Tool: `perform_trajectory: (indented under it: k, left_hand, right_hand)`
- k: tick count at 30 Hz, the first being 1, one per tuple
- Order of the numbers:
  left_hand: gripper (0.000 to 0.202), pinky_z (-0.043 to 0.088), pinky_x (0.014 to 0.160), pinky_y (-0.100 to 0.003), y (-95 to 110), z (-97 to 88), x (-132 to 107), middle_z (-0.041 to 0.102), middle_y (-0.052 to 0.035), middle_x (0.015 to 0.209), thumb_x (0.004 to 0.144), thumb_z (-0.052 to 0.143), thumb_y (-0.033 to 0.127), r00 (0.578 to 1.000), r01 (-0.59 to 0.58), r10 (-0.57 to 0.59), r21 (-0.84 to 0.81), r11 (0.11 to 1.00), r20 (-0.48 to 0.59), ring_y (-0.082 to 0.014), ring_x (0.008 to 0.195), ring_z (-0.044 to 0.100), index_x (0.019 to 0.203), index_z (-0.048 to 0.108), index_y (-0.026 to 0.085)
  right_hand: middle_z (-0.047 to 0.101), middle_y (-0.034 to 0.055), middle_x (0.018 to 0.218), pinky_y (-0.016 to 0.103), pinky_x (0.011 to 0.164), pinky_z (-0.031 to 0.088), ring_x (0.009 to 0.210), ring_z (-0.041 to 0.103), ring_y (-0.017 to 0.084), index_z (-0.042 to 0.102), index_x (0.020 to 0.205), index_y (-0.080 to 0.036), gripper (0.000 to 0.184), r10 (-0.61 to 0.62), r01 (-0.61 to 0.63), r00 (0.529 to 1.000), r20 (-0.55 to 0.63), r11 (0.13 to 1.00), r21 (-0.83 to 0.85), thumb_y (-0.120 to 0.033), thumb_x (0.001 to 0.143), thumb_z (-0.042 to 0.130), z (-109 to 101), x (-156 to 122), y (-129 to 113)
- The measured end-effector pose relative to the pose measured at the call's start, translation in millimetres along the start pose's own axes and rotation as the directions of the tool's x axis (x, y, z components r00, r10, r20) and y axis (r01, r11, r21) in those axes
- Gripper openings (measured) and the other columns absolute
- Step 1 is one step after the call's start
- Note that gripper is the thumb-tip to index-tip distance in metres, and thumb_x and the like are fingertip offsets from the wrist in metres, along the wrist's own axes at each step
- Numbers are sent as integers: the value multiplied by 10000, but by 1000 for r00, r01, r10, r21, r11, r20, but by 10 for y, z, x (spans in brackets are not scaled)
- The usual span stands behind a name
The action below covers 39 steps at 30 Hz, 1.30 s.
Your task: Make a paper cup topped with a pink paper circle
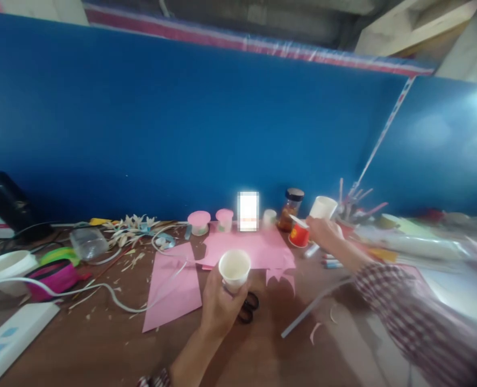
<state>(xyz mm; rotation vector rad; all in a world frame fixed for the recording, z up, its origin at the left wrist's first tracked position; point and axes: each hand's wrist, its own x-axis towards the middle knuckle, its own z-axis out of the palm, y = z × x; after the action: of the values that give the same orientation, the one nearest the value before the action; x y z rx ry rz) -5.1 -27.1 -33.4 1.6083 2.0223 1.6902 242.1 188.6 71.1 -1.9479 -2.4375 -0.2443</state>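
Note:
My left hand (221, 303) is closed round a white paper cup (234, 267), held upright above the brown table with its mouth tilted toward me. Black scissors (248, 308) lie on the table just under that hand. My right hand (322, 228) reaches far out to the right and holds a second white paper cup (323, 207) tilted on its side, close to a red cup (299, 234). Pink paper sheets (246, 248) lie spread between the two hands.
A blue partition (182, 123) backs the table. Along it stand pink-lidded pots (199, 221), a brown jar (291, 208) and a holder of pens (353, 207). At left lie a clear bottle (88, 243), a pink pouch (55, 275), cables and paper flowers (135, 226). Rolled materials (415, 244) lie at right.

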Motion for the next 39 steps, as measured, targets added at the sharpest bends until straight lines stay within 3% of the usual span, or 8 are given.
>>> perform_trajectory:
  k: [9,14,18,20,21,24,31,39]
  left_hand:
    - [638,510,912,-469,24,6,4,601,-160,1166,757,668,299,998,-55,55,-3,998,2,-312,1100,597,1327,423,154]
    - [582,516,899,-436,55,8,27,599,-141,1125,771,647,238,989,-142,141,-11,990,-52,-290,1077,604,1304,425,163]
    - [515,498,911,-447,52,1,49,580,-142,1114,760,666,225,974,-210,211,22,977,-86,-291,1079,580,1232,471,160]
    - [511,494,907,-458,47,-11,52,582,-133,1104,744,694,240,975,-199,201,28,980,-97,-289,1058,579,1207,489,167]
    - [521,496,903,-460,46,-17,49,586,-128,1103,737,707,250,978,-183,184,16,983,-96,-287,1049,582,1205,492,171]
    - [560,506,899,-446,54,-26,24,590,-123,1128,731,717,262,989,-125,120,-51,991,-81,-278,1054,593,1229,474,179]
    - [916,444,1020,-461,144,4,-55,441,-209,1385,720,756,346,985,-98,84,-90,991,-149,-323,1280,471,1453,236,168]
    - [866,442,1029,-467,141,-11,-66,459,-187,1371,761,721,384,996,-77,74,-67,995,-51,-328,1310,444,1466,257,192]
  right_hand:
    - [689,133,1086,366,734,504,930,665,276,642,1169,-166,273,4,36,988,-155,965,259,-219,922,538,-45,-65,-4]
    - [709,102,1036,320,736,488,874,660,238,671,1086,-163,258,-48,166,972,-232,837,521,-272,883,556,-100,-355,-261]
    - [686,29,763,268,602,486,671,622,172,662,1027,-165,271,-113,245,968,-225,627,740,-359,903,519,-87,-796,-643]
    - [641,21,704,264,566,462,626,578,160,666,888,-161,276,-101,142,987,-127,164,976,-429,834,625,-48,-1027,-845]
    - [628,16,705,260,574,463,631,567,152,655,823,-169,292,-111,71,991,-71,-11,997,-460,793,674,-21,-1132,-939]
    - [605,-2,709,240,573,455,639,541,138,659,823,-200,323,-150,-97,987,57,-280,955,-489,718,755,68,-1381,-1166]
    - [641,-1,779,287,651,525,702,601,163,657,805,-230,254,-269,-290,948,169,-519,804,-437,730,784,253,-1605,-1339]
    - [704,21,938,356,807,556,882,654,197,689,903,-231,183,-261,-270,957,124,-651,710,-386,816,732,388,-1624,-1301]
